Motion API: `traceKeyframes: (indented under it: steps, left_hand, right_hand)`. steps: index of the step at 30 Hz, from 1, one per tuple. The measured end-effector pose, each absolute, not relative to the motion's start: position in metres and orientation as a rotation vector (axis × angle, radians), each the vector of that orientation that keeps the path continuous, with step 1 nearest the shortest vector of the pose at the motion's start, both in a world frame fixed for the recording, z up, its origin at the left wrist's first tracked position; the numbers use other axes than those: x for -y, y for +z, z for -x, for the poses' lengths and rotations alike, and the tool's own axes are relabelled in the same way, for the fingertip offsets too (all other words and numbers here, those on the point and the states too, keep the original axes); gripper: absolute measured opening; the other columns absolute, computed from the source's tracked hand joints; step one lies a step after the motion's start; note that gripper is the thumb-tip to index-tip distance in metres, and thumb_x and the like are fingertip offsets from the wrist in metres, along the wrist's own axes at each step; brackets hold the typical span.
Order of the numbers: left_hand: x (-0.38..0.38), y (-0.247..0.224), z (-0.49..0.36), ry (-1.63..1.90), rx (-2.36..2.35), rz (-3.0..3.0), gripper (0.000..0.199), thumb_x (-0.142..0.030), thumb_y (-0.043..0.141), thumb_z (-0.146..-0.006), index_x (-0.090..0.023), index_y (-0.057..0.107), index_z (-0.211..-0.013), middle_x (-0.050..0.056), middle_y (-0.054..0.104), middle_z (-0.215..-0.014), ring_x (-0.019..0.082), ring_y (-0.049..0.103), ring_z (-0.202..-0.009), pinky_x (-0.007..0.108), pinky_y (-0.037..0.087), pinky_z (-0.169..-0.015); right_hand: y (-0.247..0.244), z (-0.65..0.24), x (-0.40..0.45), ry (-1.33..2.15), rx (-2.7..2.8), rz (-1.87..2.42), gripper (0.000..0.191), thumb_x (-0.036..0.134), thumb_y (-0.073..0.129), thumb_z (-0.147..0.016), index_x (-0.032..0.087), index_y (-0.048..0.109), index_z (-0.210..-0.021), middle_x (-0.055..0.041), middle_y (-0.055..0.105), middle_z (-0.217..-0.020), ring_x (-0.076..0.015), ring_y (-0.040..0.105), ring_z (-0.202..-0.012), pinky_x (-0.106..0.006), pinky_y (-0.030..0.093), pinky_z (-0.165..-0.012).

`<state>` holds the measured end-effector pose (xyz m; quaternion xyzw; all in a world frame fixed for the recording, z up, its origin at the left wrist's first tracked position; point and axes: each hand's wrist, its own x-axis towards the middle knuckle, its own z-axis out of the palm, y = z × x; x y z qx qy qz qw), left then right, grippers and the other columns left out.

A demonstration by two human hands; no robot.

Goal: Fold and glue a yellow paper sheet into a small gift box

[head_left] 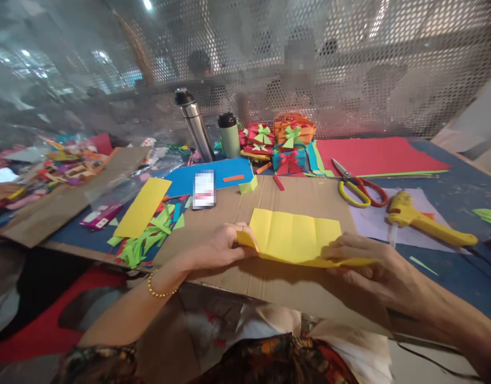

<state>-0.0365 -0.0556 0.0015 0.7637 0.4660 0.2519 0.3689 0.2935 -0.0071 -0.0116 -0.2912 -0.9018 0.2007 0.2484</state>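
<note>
A creased piece of yellow paper [295, 234] is held between my two hands, just above a sheet of brown cardboard [229, 290]. Upright fold lines cross it, and its near edge is bent up. My left hand [223, 246] pinches the left end, where a flap turns upward. The right end is gripped by my right hand [365, 261], whose fingers cover part of the near edge. Off to the left lies a flat yellow strip [143, 208] beside a heap of green paper scraps [149, 237]. A phone [204, 190] rests on the cardboard's far left part.
Right of the cardboard lie scissors [355, 186] and a yellow glue gun [429, 221] on pale paper. Behind stand a steel flask [195, 125], a green bottle [229, 136] and small bow-topped paper boxes [289, 160]. Red sheets [381, 154] lie back right. Another person's hand [3, 192] shows far left.
</note>
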Motion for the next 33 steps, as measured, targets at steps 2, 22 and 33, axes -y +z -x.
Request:
traceKeyframes:
  steps: [2, 22, 33]
  left_hand:
    - [0.053, 0.006, 0.036, 0.576, -1.347, -1.799, 0.028, -0.042, 0.061, -0.091, -0.016, 0.071, -0.085, 0.005, 0.069, -0.088, 0.016, 0.061, -0.077, 0.028, 0.049, -0.068]
    - [0.013, 0.001, 0.027, 0.465, -1.712, -1.945, 0.031, -0.04, 0.06, -0.086, -0.016, 0.068, -0.104, 0.005, 0.069, -0.087, 0.019, 0.061, -0.074, 0.03, 0.046, -0.065]
    - [0.022, -0.013, 0.03, 0.543, -1.7, -2.151, 0.064, -0.03, 0.053, -0.094, -0.022, 0.04, -0.156, -0.006, 0.048, -0.065, 0.015, 0.051, -0.056, 0.026, 0.035, -0.054]
  right_hand:
    - [-0.015, -0.295, 0.003, 0.728, 2.366, 0.915, 0.042, 0.056, 0.054, -0.098, 0.025, 0.075, -0.081, -0.0057, 0.072, -0.077, -0.0207, 0.068, -0.068, -0.03, 0.056, -0.057]
    - [-0.034, -0.274, -0.006, 0.239, 2.295, 1.558, 0.032, 0.049, 0.05, -0.089, 0.024, 0.048, -0.068, -0.0013, 0.055, -0.055, -0.0145, 0.045, -0.048, -0.028, 0.022, -0.049]
    - [-0.032, -0.275, 0.001, 0.216, 2.221, 1.539, 0.055, 0.039, 0.042, -0.091, 0.015, 0.053, -0.139, 0.0014, 0.058, -0.061, -0.019, 0.056, -0.049, -0.028, 0.032, -0.049]
